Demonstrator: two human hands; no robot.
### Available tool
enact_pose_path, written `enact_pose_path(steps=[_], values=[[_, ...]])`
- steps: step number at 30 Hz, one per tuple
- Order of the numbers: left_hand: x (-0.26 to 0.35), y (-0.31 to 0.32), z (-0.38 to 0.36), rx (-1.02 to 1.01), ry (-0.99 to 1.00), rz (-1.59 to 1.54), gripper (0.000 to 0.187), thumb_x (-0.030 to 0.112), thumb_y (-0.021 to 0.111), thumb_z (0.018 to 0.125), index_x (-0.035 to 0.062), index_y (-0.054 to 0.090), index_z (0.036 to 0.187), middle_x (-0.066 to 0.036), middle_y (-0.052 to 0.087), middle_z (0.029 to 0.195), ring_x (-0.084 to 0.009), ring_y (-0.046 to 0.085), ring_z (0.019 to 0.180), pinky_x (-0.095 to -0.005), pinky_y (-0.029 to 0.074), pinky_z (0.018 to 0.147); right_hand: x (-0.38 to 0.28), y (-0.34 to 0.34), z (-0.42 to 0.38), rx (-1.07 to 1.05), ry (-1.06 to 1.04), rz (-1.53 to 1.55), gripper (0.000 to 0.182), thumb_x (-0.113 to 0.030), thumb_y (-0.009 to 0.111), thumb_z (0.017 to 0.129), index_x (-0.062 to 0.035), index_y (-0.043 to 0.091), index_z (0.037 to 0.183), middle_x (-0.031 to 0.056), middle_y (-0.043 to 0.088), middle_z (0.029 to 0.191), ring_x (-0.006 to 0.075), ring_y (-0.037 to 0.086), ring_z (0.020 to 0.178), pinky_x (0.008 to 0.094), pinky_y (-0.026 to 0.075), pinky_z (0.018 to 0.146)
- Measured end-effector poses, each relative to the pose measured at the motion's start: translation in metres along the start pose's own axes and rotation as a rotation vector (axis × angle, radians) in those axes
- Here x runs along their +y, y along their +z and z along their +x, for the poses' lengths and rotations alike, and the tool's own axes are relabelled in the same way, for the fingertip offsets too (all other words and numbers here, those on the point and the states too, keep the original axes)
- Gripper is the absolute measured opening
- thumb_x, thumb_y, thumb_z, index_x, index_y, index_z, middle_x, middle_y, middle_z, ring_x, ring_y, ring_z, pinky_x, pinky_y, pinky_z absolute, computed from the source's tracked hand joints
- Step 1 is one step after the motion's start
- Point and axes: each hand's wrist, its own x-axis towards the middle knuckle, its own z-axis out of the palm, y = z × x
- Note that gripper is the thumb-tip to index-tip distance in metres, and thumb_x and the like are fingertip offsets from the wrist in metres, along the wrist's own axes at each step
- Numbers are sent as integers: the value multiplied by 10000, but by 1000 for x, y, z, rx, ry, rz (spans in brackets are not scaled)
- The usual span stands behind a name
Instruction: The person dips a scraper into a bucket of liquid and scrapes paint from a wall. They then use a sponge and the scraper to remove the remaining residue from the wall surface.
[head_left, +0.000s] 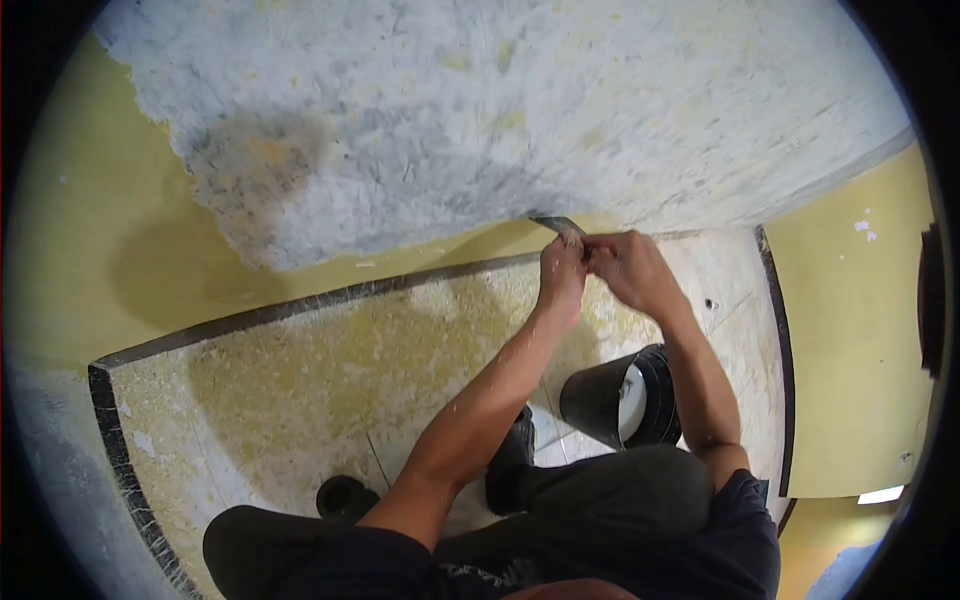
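Observation:
Both of my hands come together low on the wall, around a scraper [553,224] with a flat, dull grey blade. My left hand [564,268] is closed around the tool just behind the blade. From the right, my right hand [632,268] has its fingers curled in at the handle end, which is mostly covered by the fingers. The blade is at the remaining strip of yellow paint [400,268] above the dark skirting. Higher up, the wall [400,120] is scraped to a patchy white and grey surface.
A black bucket [592,403], tilted in view, stands below my right forearm with something white inside. Yellow paint flakes [350,370] litter the tiled floor. A dark skirting strip [300,305] edges the floor. On the right is another yellow wall [850,330].

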Motion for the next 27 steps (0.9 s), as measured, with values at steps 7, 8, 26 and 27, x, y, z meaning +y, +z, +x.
enact_pose_path(steps=[7, 8, 26, 27], values=[[-12, -8, 18, 16, 23, -46, 225, 208, 411, 1005, 56, 534, 894, -32, 551, 846, -128, 536, 783, -286, 449, 716, -16, -9, 0, -61, -13, -27, 331, -133, 553, 747, 44, 658, 1007, 203, 667, 766, 243, 667, 694, 330, 498, 683], [-5, -7, 10, 40, 14, -17, 225, 209, 411, 1005, 56, 534, 894, -30, 552, 842, -129, 535, 773, -286, 448, 708, -28, -10, -5, -52, 16, 17, 332, -127, 554, 743, 42, 659, 1008, 202, 667, 762, 240, 666, 691, 329, 498, 681], [-5, -28, 3, 100, -42, -95, 123, 137, 438, 982, 86, 536, 928, -5, 560, 876, -85, 543, 815, -237, 448, 701, -7, 27, 8, -47, -95, -44, 253, -89, 505, 755, 23, 684, 894, 285, 595, 768, 435, 596, 727, 448, 495, 681], [-1, -28, -3, 47, -21, -77, 123, 136, 439, 982, 82, 539, 935, -5, 563, 878, -83, 543, 812, -235, 451, 700, -22, 17, -1, -32, -79, -13, 262, -62, 503, 748, 26, 673, 927, 274, 603, 771, 432, 598, 723, 451, 493, 675]])
